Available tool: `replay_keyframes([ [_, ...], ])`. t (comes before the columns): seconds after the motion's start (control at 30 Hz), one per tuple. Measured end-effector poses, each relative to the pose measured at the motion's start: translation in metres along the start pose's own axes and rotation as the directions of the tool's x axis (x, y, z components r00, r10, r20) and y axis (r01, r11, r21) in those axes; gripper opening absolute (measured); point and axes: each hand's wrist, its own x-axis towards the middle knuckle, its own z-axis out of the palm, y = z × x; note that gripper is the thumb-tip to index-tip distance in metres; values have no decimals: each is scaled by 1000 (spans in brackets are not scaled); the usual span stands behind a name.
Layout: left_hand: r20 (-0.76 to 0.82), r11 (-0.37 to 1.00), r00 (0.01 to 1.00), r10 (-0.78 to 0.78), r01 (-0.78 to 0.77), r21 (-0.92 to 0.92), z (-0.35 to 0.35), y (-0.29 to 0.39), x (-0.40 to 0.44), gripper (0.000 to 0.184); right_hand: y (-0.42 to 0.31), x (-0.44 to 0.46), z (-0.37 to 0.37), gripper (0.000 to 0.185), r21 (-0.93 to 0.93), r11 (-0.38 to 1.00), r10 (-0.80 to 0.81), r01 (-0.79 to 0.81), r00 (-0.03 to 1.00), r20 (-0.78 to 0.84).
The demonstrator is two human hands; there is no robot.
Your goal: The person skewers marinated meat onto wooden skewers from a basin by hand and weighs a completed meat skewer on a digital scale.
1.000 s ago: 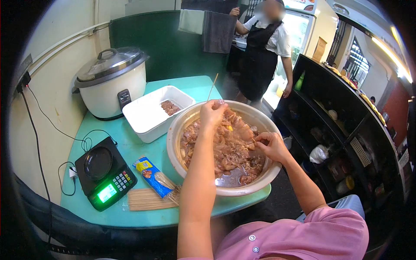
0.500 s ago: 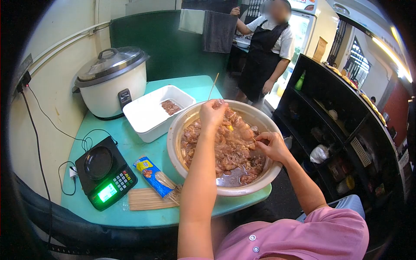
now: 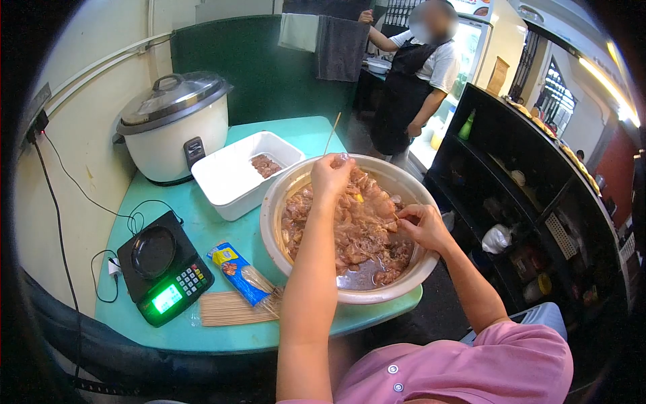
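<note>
A large round basin [image 3: 270, 236] holds raw marinated meat [image 3: 350, 229] in brownish liquid. Over its far left part, my left hand [image 3: 330, 176] is closed on a thin wooden skewer [image 3: 332, 135], whose upper end sticks up past the fingers. My right hand [image 3: 422, 226] pinches a piece of the meat at the basin's right side. Left of the basin is a white rectangular tray [image 3: 222, 176] with a small heap of meat pieces [image 3: 265, 165]. Loose skewers [image 3: 232, 309] lie beside a blue skewer packet [image 3: 239, 275] on the green table [image 3: 202, 232].
A black digital scale [image 3: 163, 273] with a lit display and cables stands at the left, a rice cooker [image 3: 176, 135] behind it. Another person [image 3: 410, 87] in a black apron stands beyond the table. Dark shelves [image 3: 511, 195] run along the right.
The other person has shifted slightly to the right and lowered an arm nearer the body. My hands have stayed nearly in place over the basin.
</note>
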Motion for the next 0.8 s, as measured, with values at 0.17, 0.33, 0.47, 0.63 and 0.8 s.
replay_keyframes([
  [0.17,-7,999,1000,6,-6,-36,0,3,-2,25,-8,0,-3,15,-12,1000,4,-4,1000,11],
  [0.33,1,1000,1000,-11,11,-29,0,3,-1,25,-10,-1,-3,15,12,999,39,-39,999,15],
  [0.47,12,1000,1000,-23,23,-12,-1,3,-1,26,-9,0,-3,14,6,1000,17,-17,1000,5],
  [0.63,3,1000,1000,-4,4,-17,-1,2,-1,26,-1,1,0,14,-6,1000,-28,28,1000,-1],
  [0.8,4,1000,1000,-12,12,-19,-1,2,-1,26,-2,1,-1,13,5,1000,19,-19,999,27],
])
